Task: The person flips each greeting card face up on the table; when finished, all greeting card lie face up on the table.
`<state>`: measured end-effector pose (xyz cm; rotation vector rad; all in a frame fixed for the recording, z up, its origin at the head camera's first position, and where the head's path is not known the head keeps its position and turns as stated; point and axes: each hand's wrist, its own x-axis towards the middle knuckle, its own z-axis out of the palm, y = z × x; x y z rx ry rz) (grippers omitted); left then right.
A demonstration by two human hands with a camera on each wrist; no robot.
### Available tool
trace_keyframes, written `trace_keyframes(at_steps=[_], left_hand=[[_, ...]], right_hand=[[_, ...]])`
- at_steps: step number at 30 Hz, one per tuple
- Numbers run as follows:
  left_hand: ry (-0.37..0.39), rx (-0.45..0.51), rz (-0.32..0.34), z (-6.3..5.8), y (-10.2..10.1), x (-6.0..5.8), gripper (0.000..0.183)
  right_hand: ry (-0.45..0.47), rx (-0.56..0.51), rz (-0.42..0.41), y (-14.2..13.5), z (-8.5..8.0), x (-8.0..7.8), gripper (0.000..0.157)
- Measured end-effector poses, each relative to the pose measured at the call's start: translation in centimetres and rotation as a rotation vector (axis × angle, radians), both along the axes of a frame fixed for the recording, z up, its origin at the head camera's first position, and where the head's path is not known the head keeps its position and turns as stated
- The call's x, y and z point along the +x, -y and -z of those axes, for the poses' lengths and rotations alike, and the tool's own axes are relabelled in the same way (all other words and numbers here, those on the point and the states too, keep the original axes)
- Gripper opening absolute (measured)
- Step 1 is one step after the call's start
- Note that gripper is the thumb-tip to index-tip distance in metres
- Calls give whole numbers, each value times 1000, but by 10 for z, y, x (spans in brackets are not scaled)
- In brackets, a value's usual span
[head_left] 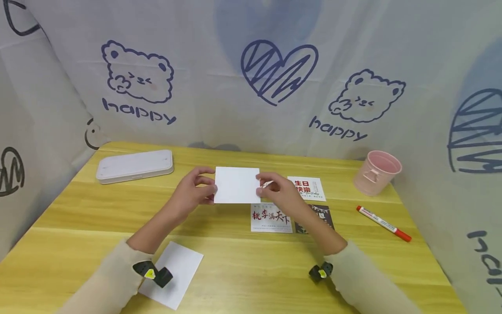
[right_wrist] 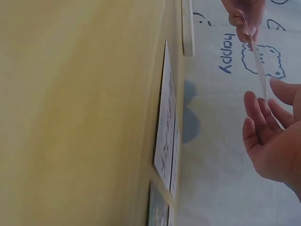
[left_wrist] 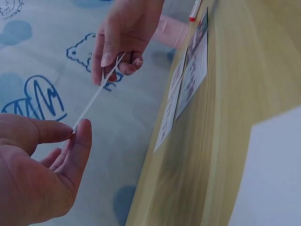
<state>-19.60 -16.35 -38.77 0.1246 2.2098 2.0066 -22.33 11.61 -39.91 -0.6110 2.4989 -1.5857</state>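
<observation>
Both hands hold up a blank white card [head_left: 237,185] above the table, its plain face toward the head camera. My left hand [head_left: 192,189] pinches the left edge between thumb and fingers. Opposite it, my right hand [head_left: 280,189] pinches the right edge. In the left wrist view the card [left_wrist: 92,102] shows nearly edge-on. Behind and below the right hand lie a white card with dark red characters [head_left: 271,218], a birthday card with red characters [head_left: 307,187] and a dark card [head_left: 324,213], partly covered by the right forearm. Another card is mostly hidden behind the right hand.
A white sheet [head_left: 180,270] lies under the left forearm. At the back left sits a white case [head_left: 135,166]. A pink cup [head_left: 370,179] stands at the back right, with a red-capped marker [head_left: 382,222] in front. Patterned cloth [head_left: 219,113] hangs around the wooden table [head_left: 235,270].
</observation>
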Motion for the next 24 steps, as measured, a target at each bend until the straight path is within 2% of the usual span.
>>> trace_keyframes(at_steps=[6,14,17,21,24], left_hand=[[7,19,39,2,-15,10,48],[15,47,26,6,-20,14,46],[10,29,51,8,-21,14,41],[3,-50,79,9,-21,13,30],[1,-99,104,10,-21,14,33]], right_hand=[[-78,127,-36,-22,2,30,36],[-220,187,-95,-29,3,37,34],[-263,168,-67,-30,4,37,25],[-326,83,16,-30,2,37,15],[-360,41,69,-31,0,37,13]])
